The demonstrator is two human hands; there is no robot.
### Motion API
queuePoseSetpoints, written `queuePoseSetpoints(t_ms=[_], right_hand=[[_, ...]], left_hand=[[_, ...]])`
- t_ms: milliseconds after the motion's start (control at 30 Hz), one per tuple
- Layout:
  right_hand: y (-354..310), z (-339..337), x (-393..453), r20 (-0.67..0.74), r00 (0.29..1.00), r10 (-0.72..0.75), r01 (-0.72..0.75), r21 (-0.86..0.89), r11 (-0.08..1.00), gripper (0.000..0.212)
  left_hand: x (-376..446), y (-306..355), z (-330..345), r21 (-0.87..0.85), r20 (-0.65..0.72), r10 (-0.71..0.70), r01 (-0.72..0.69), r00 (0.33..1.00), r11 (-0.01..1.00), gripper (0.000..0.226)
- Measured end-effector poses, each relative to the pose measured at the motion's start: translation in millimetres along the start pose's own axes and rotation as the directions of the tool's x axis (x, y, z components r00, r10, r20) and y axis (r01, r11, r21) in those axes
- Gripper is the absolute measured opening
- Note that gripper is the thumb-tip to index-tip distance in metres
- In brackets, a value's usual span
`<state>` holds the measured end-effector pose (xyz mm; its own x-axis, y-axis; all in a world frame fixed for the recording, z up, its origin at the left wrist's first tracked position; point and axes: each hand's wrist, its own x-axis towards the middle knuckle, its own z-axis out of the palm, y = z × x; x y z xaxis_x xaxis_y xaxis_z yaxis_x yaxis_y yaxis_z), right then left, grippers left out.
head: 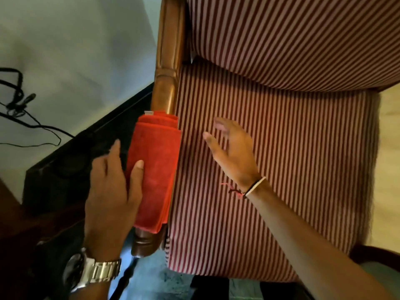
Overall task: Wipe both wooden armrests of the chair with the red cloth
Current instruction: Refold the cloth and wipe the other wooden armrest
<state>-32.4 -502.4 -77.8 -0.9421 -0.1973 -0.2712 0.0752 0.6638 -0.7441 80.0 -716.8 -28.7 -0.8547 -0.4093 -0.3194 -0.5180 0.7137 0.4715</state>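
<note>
On the wooden armrest (167,61), the left hand (110,191) presses the red cloth (155,169); right hand (233,150) hovers, grip wide.

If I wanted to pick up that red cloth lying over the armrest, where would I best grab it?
Probably from above, pinching across its width at the middle. The red cloth lies folded over the wooden armrest, hanging down both sides, so fingers can close on both flaps. The left hand already rests on its outer side.

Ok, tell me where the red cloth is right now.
In the head view, the red cloth lies folded over the wooden armrest left of the striped seat, with the left hand on its left edge.
</note>
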Motion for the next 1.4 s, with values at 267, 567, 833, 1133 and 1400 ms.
queuePoseSetpoints(t_ms=[267,567,833,1133,1400], right_hand=[[128,55,-31,0.218,0.949,-0.226,0.314,-0.674,0.669,0.078],[137,63,-25,0.172,0.953,-0.25,0.296,-0.708,0.641,0.079],[139,63,-25,0.154,0.952,-0.266,0.293,-0.714,0.635,0.079],[144,68,-25,0.12,0.95,-0.287,0.283,-0.721,0.632,0.079],[138,66,-26,0.134,0.957,-0.259,0.273,-0.723,0.634,0.079]], left_hand=[[22,17,31,0.193,0.047,0.426,-0.427,0.904,0.884,0.067],[19,26,53,0.462,0.026,0.503,-0.457,0.864,0.76,0.065],[114,95,49,0.487,-0.056,0.532,-0.442,0.845,0.753,0.072],[15,36,56,0.515,0.018,0.481,-0.42,0.877,0.747,0.07],[156,115,46,0.405,-0.122,0.502,-0.419,0.856,0.813,0.066]])
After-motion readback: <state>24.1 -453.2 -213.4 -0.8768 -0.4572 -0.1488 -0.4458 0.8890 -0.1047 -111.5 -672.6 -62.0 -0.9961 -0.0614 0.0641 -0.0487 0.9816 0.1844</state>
